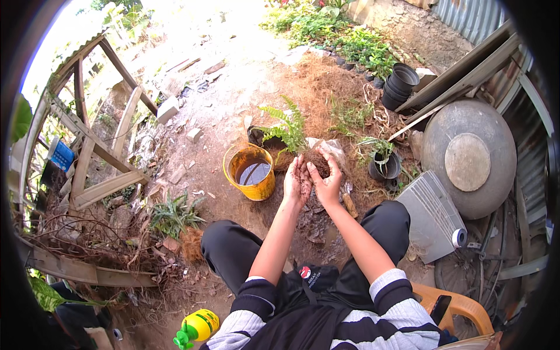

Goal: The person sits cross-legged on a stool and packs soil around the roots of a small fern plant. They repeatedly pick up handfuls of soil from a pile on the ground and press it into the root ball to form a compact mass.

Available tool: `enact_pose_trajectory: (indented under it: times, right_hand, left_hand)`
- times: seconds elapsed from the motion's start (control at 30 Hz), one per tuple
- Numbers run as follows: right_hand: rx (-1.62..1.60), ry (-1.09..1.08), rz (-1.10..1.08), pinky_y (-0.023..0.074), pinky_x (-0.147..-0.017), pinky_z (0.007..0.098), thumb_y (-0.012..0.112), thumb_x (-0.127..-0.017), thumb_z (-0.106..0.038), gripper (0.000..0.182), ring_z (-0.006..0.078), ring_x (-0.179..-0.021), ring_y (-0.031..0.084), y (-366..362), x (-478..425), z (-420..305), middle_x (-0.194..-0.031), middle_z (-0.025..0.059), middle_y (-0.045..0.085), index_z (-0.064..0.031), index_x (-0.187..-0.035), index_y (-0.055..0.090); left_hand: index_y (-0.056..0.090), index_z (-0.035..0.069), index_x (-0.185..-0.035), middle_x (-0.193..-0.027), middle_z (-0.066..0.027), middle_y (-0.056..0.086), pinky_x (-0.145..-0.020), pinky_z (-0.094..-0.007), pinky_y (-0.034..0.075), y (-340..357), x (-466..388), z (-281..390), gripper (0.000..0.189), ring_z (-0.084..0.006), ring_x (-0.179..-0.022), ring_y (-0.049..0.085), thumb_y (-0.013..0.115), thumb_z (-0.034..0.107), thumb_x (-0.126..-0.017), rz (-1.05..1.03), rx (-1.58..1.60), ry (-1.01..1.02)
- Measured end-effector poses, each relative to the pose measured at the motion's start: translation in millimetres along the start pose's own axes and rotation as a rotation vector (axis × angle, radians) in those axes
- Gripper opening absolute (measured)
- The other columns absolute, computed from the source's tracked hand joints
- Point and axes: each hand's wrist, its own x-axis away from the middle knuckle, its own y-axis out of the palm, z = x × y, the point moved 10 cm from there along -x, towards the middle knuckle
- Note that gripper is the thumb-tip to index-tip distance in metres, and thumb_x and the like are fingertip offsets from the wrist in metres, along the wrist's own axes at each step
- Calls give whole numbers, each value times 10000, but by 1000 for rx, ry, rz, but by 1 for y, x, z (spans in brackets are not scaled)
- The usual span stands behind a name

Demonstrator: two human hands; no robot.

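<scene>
My left hand (298,181) and my right hand (327,177), both muddy, cup the sides of a dark fibrous root ball (318,162). A green fern (291,129) rises just beyond my fingers; whether it grows from this root ball is hard to tell. Behind the fern's base lies a black planting bag (267,138). To the left stands a yellow bucket (258,191) with dark liquid inside and a raised handle. Under my hands, the ground holds wet dark soil (317,227). A pale plastic sheet (334,151) lies partly hidden behind my right hand.
At right are a potted plant (383,164), stacked black pots (398,87), a grey board with string (431,214) and a large round vessel (468,159). A wooden frame (83,131) leans at left. A yellow spray bottle (202,326) lies near my left side. Brown fibre (315,83) covers ground ahead.
</scene>
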Motion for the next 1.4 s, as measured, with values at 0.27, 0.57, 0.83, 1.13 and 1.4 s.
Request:
enact_pose_trajectory:
  times: [0.27, 0.57, 0.83, 1.13, 1.4]
  right_hand:
    - [174, -144, -188, 364, -965, 390, 598, -807, -132, 362, 328, -1119, 502, 19, 13, -21, -1139, 182, 563, 17, -1132, 540]
    - [241, -243, -250, 359, -965, 413, 550, -833, -131, 348, 344, -1119, 491, 27, 12, -33, -1167, 187, 536, 22, -1145, 529]
    - [302, -339, -355, 387, -936, 402, 499, -849, -81, 299, 333, -1094, 497, 38, 16, -40, -1157, 169, 538, -10, -1135, 546]
    - [349, -298, -322, 371, -954, 403, 550, -834, -115, 341, 338, -1121, 483, 34, 16, -34, -1184, 181, 522, 7, -1152, 532]
    - [-12, 85, -23, 365, -955, 349, 638, -808, -140, 379, 238, -1103, 508, 3, 1, 12, -1146, 140, 559, 25, -1135, 541]
  left_hand:
    - [491, 53, -1177, -1141, -97, 555, -923, -340, 417, 4, -6, -18, 470, -218, -1039, 528, 353, 430, -933, -159, 146, -69]
    - [500, 66, -1120, -1031, -77, 542, -829, -368, 453, -45, -49, -28, 437, -231, -968, 513, 411, 437, -906, -97, -11, 37]
    - [491, 62, -1140, -1103, -92, 545, -862, -353, 448, -23, -37, -22, 419, -233, -1016, 514, 348, 400, -937, -250, 74, 46]
    - [465, 44, -1190, -1152, -114, 535, -901, -322, 432, -11, -15, -7, 392, -199, -1035, 523, 402, 336, -937, -170, 50, -67]
    - [453, 41, -1201, -1171, -111, 523, -955, -342, 385, 13, 3, 1, 415, -226, -1079, 494, 343, 355, -953, -85, 87, 8]
